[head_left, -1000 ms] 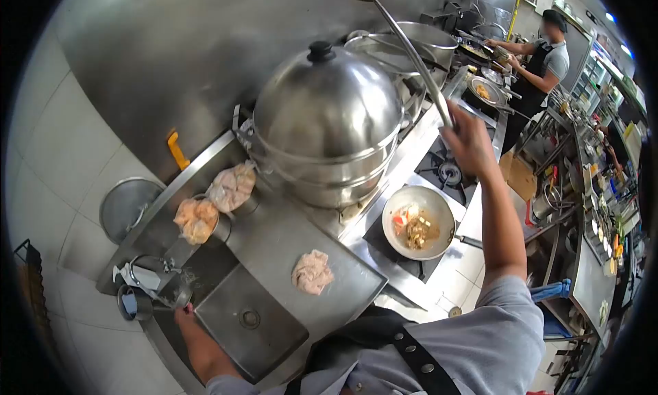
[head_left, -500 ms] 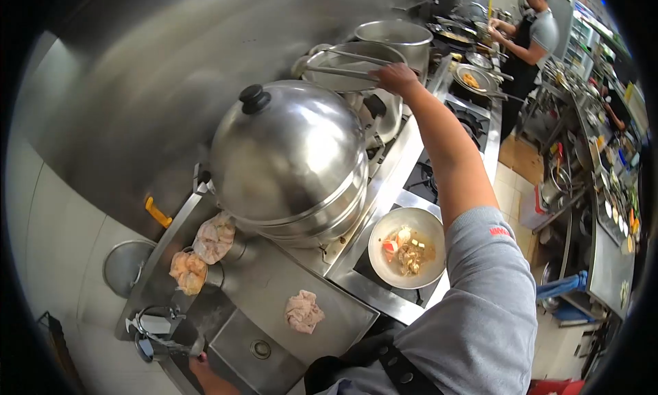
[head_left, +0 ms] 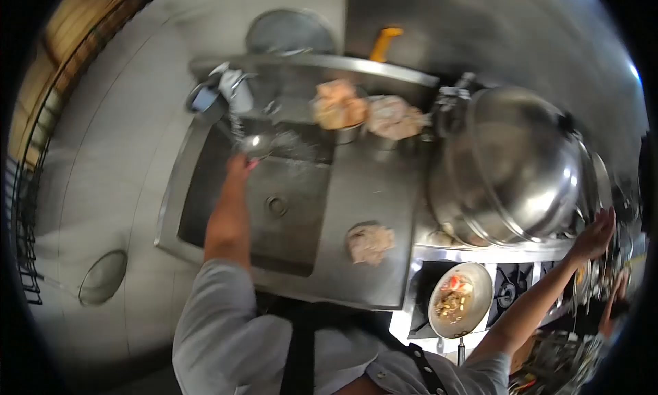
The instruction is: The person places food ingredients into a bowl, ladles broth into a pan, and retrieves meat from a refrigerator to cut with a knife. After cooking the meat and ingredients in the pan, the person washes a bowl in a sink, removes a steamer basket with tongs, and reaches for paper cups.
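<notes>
We are seeing the small metal vessel [head_left: 256, 144] over the sink [head_left: 295, 237], near its far edge and left of its middle. The left hand [head_left: 238, 163] is pinching it at its near side; we are not able to tell whether by rim or handle. Water [head_left: 296, 155] is splashing just beside it. We are judging the vessel stiff, light when empty, unlikely to break and slippery while wet, with any water inside adding weight. We are favouring a firm hold at that near side, keeping the mouth level.

To the right of the sink, a crumpled pale cloth [head_left: 370, 243], probably soft, is lying toward the near right corner of the tabletop [head_left: 370, 189]. Along the far edge, 2 bags, an orange one [head_left: 340, 106] and a pale one [head_left: 394, 117], are sitting side by side.

Further right, a domed steel pot [head_left: 510, 165] is standing beyond a frying pan [head_left: 484, 292] holding food. The right hand [head_left: 603, 228] is reaching past the pot, nearest a curved metal rim [head_left: 602, 176]; blur is hiding whether its fingers are gripping anything.
</notes>
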A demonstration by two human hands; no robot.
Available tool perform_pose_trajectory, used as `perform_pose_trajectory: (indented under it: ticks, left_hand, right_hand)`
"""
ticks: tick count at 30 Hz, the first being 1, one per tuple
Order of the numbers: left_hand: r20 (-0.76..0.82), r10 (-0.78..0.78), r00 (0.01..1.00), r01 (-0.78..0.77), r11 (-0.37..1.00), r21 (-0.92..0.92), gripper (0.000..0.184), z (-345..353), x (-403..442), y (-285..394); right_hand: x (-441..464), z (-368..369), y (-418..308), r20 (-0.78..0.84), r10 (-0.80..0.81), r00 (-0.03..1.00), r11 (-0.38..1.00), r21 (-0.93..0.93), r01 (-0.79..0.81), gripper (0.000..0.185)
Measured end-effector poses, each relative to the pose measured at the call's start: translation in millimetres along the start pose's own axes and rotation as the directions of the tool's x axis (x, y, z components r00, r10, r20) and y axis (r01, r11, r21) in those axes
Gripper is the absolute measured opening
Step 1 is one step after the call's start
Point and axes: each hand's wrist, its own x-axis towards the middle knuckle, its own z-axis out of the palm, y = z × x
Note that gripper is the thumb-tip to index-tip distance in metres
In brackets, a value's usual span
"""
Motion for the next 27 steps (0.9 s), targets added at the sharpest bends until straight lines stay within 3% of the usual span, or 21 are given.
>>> perform_pose_trajectory:
  ticks: [1,2,3,4,5,6,7,8,10,11,13,15,18,21,22,24,26,27]
  left_hand:
    - [-0.055,-0.042,0.998,0.04,0.999,-0.036,0.023,9,-2,2]
    - [-0.094,-0.095,0.991,0.094,0.995,-0.019,0.023,20,-11,8]
    - [-0.125,-0.15,0.981,0.151,0.989,-0.001,0.022,22,-7,11]
    - [-0.061,-0.176,0.982,0.178,0.984,0.018,0.022,12,10,3]
    - [0.004,-0.206,0.979,0.205,0.978,0.037,0.021,-1,26,-9]
    - [-0.006,-0.216,0.976,0.216,0.973,0.077,0.021,-7,26,-12]
    - [-0.017,-0.221,0.975,0.221,0.968,0.123,0.021,-4,15,-5]
    - [-0.021,-0.23,0.973,0.231,0.959,0.162,0.02,-2,10,-2]
    - [0.016,-0.151,0.988,0.145,0.967,0.211,0.017,-5,-3,3]
    - [0.036,-0.118,0.992,0.106,0.965,0.239,0.016,-10,-7,3]
    - [0.041,-0.134,0.99,0.115,0.943,0.311,0.013,-17,-9,10]
    - [0.089,-0.14,0.986,0.096,0.918,0.384,0.011,-21,-11,18]
    - [0.168,-0.134,0.977,0.034,0.868,0.495,0.011,-22,-12,39]
    - [0.121,-0.064,0.991,-0.018,0.816,0.577,0.014,-50,16,51]
    - [0.11,-0.028,0.993,-0.048,0.778,0.626,0.016,-53,21,55]
    - [0.153,-0.031,0.988,-0.083,0.728,0.681,0.017,-44,13,54]
    - [0.196,-0.037,0.98,-0.112,0.711,0.694,0.017,-30,10,49]
    - [0.212,-0.042,0.976,-0.117,0.722,0.682,0.017,-24,8,45]
  right_hand:
    - [-35,41,-118,-0.02,0.069,0.997,0.996,-0.052,-0.07,0.032]
    - [-77,72,-139,0.229,-0.056,0.972,0.97,0.243,-0.002,0.041]
    - [-120,103,-160,0.46,-0.176,0.87,0.856,0.508,-0.095,0.055]
    - [-176,146,-199,0.582,-0.107,0.806,0.708,0.613,-0.349,0.052]
    - [-234,186,-260,0.728,0.065,0.682,0.267,0.646,-0.715,0.049]
    - [-280,221,-301,0.885,0.177,0.43,0.137,0.41,-0.902,0.037]
    - [-301,249,-341,0.913,0.016,0.408,0.768,0.25,-0.59,0.024]
    - [-342,288,-362,0.909,-0.197,0.367,0.754,0.38,-0.536,0.023]
    - [-393,342,-416,0.949,-0.256,0.181,0.752,0.314,-0.58,0.027]
    - [-429,374,-430,0.919,-0.344,0.192,0.69,0.386,-0.612,0.03]
    - [-497,433,-457,0.909,-0.38,0.172,0.694,0.403,-0.596,0.036]
    - [-563,489,-469,0.944,-0.315,0.1,0.826,0.324,-0.46,0.04]
    - [-532,486,-520,0.925,-0.269,-0.269,0.82,0.074,-0.567,0.041]
    - [-546,467,-517,0.865,-0.424,-0.268,0.804,0.224,-0.55,0.043]
    - [-550,462,-499,0.81,-0.566,-0.152,0.747,0.426,-0.51,0.044]
    - [-561,481,-487,0.897,-0.418,-0.143,0.881,0.362,-0.303,0.044]
    - [-555,481,-493,0.924,-0.377,0.07,0.923,0.381,-0.047,0.042]
    - [-548,483,-494,0.919,-0.367,-0.143,0.93,0.364,-0.047,0.043]
